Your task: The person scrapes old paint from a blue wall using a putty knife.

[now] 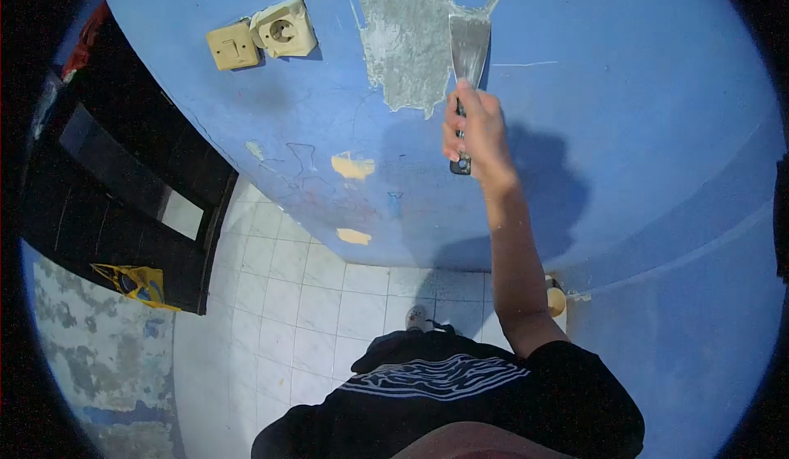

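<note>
My right hand [477, 130] is wrapped round the dark handle of a putty knife [470, 46]. The metal blade points up and lies against the blue wall [641, 130], at the right edge of a rough grey patch [407, 40]. A thin strip of grey reaches up and right from the patch, just above the blade. Around the patch the paint edge is ragged. My left hand is out of the frame.
A light switch [233, 46] and a power socket [284, 30] sit on the wall at upper left. Cream bare spots [353, 166] mark it lower down. Dark door [107, 171] at left, with a yellow bag [140, 285]. White tiled floor [288, 295] below.
</note>
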Available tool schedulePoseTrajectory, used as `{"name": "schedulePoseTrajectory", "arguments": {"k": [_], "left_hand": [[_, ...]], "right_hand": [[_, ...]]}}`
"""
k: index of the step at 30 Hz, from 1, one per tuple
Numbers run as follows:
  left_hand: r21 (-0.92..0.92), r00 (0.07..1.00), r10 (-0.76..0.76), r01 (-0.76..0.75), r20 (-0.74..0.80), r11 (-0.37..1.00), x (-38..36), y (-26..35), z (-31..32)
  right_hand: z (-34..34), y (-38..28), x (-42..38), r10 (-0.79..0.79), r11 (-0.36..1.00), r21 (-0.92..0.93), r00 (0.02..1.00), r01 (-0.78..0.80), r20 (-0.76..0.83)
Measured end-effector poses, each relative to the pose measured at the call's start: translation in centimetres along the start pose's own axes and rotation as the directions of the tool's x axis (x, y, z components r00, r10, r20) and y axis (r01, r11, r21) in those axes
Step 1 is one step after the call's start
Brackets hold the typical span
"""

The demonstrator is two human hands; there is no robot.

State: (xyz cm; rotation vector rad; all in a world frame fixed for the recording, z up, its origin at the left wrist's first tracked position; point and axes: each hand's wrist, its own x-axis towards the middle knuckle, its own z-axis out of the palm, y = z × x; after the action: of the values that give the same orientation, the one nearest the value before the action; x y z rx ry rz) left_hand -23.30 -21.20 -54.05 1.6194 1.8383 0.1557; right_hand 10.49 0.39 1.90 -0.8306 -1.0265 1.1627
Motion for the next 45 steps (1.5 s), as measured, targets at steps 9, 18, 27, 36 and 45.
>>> {"name": "schedulePoseTrajectory", "arguments": {"k": [9, 18, 27, 36, 45], "left_hand": [[0.083, 0.996, 0.038, -0.045, 0.081, 0.996, -2.2, -0.7, 0.6], [0.132, 0.991, 0.068, -0.083, 0.117, 0.988, -3.0, -1.3, 1.2], [0.188, 0.985, 0.104, -0.129, 0.14, 0.974, -2.3, -1.2, 0.7], [0.239, 0.974, 0.143, -0.183, 0.177, 0.953, -0.6, -1.2, -0.1], [0.296, 0.961, 0.164, -0.227, 0.221, 0.928, -0.8, -0.6, -2.2]], "right_hand": [[-0.9, 0.2, -0.3, -0.006, 1.0, 0.014, 1.0, 0.006, 0.0], [-1.5, 0.1, -0.2, -0.07, 0.995, -0.07, 0.998, 0.069, 0.0], [-1.2, -0.2, -0.6, -0.034, 0.998, -0.048, 0.999, 0.036, 0.034], [-1.1, 0.5, -0.4, 0.002, 0.996, -0.086, 0.999, 0.001, 0.033], [0.2, 0.6, 1.2, -0.078, 0.995, -0.065, 0.996, 0.08, 0.04]]}}
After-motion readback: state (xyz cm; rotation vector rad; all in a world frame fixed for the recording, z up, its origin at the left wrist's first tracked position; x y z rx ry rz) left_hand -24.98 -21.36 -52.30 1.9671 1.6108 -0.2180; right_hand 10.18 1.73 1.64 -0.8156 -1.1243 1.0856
